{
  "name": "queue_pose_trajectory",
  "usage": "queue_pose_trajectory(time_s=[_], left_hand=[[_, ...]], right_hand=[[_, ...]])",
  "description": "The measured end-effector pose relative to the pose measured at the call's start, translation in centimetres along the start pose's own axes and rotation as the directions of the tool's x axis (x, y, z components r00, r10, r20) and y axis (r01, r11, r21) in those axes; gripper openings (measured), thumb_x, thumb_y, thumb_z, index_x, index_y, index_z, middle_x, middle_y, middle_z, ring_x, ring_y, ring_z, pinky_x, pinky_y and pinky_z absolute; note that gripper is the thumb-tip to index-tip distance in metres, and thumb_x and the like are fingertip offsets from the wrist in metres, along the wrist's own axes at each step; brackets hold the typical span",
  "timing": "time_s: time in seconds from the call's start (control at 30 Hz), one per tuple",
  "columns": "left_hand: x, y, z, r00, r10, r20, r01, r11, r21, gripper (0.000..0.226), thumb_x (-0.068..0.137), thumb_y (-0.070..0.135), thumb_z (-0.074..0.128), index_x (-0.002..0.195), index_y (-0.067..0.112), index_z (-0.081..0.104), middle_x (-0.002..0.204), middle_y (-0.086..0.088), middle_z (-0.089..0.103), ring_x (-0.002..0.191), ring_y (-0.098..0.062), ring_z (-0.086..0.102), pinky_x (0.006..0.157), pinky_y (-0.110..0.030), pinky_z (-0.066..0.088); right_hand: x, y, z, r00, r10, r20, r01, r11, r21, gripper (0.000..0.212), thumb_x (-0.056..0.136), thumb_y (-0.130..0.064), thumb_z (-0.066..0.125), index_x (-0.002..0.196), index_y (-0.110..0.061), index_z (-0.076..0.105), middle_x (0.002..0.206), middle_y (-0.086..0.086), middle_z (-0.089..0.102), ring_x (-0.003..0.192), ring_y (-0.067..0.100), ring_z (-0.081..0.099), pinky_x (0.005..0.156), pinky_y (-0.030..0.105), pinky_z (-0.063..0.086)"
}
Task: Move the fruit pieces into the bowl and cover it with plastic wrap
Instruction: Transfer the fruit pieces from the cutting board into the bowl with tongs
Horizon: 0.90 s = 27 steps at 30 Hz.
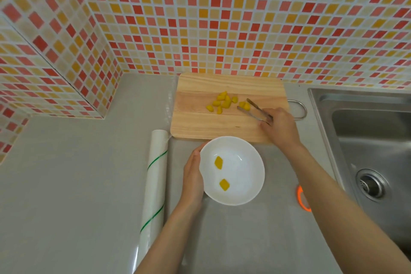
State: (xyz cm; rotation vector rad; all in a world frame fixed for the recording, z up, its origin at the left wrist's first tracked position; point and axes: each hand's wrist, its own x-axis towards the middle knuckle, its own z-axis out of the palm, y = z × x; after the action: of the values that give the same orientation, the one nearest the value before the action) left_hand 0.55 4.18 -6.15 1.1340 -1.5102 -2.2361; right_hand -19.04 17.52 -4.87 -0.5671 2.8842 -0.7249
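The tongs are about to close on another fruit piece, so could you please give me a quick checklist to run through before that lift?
1. Tongs open around a fruit piece: ok, a tip on each side.
2. Right hand gripping the tongs: ok.
3. Left hand steadying the bowl: ok, resting against its left rim.
4. Room in the bowl: ok, only two pieces inside.
5. Fruit left on the cutting board: not ok, a cluster remains.
6. Plastic wrap roll within reach: ok, beside the bowl.
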Motion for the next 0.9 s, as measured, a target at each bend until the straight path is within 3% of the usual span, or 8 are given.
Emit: queue_pose_trajectory(time_s=[0.27, 0.47, 0.6, 0.73, 0.9], left_hand=[[-0.2, 0.2, 0.2, 1.000, 0.007, -0.015, -0.007, 1.000, 0.010, 0.029, 0.096, 0.027, 0.041, 0.096, 0.034, 0.069, 0.095, 0.014, 0.073, 0.090, -0.006, 0.067, 0.077, -0.028, 0.053], [-0.4, 0.3, 0.3, 0.999, 0.013, -0.035, -0.013, 1.000, 0.024, 0.029, 0.096, 0.026, 0.040, 0.092, 0.035, 0.068, 0.097, 0.011, 0.071, 0.087, -0.006, 0.066, 0.070, -0.024, 0.052], [-0.5, 0.5, 0.5, 0.999, 0.011, -0.039, -0.010, 1.000, 0.008, 0.026, 0.095, 0.027, 0.042, 0.095, 0.031, 0.067, 0.099, 0.006, 0.070, 0.091, -0.012, 0.065, 0.070, -0.027, 0.051], [-0.7, 0.5, 0.4, 0.999, 0.029, -0.029, -0.029, 1.000, 0.008, 0.029, 0.095, 0.024, 0.040, 0.091, 0.033, 0.067, 0.093, 0.010, 0.071, 0.081, -0.003, 0.067, 0.061, -0.019, 0.051], [-0.9, 0.6, 0.4, 1.000, 0.025, -0.006, -0.025, 0.999, -0.025, 0.032, 0.098, 0.025, 0.034, 0.097, 0.030, 0.065, 0.103, 0.001, 0.068, 0.088, -0.008, 0.064, 0.062, -0.017, 0.050]], right_hand=[[-0.8, -0.8, 0.5, 0.994, 0.004, -0.105, -0.005, 1.000, -0.012, 0.019, 0.085, -0.015, 0.060, 0.101, -0.012, 0.071, 0.090, 0.016, 0.066, 0.087, 0.035, 0.058, 0.066, 0.037, 0.044], [-6.1, -1.5, -1.6, 0.979, -0.077, -0.191, 0.115, 0.974, 0.196, 0.022, 0.080, -0.010, 0.067, 0.101, -0.014, 0.072, 0.083, 0.015, 0.069, 0.075, 0.031, 0.062, 0.068, 0.043, 0.050], [-11.4, -1.8, -2.4, 0.976, -0.157, -0.152, 0.194, 0.943, 0.270, 0.027, 0.077, -0.007, 0.071, 0.102, -0.018, 0.072, 0.080, 0.007, 0.068, 0.073, 0.021, 0.062, 0.066, 0.033, 0.049], [-14.5, -2.1, -2.3, 0.992, -0.116, -0.051, 0.127, 0.923, 0.363, 0.038, 0.074, -0.007, 0.075, 0.110, -0.018, 0.069, 0.078, -0.004, 0.060, 0.070, 0.008, 0.054, 0.065, 0.007, 0.040], [-12.8, -2.9, -3.8, 0.983, -0.135, -0.127, 0.170, 0.932, 0.319, 0.042, 0.073, -0.009, 0.076, 0.113, -0.018, 0.067, 0.084, 0.002, 0.062, 0.062, 0.013, 0.051, 0.063, 0.012, 0.040]])
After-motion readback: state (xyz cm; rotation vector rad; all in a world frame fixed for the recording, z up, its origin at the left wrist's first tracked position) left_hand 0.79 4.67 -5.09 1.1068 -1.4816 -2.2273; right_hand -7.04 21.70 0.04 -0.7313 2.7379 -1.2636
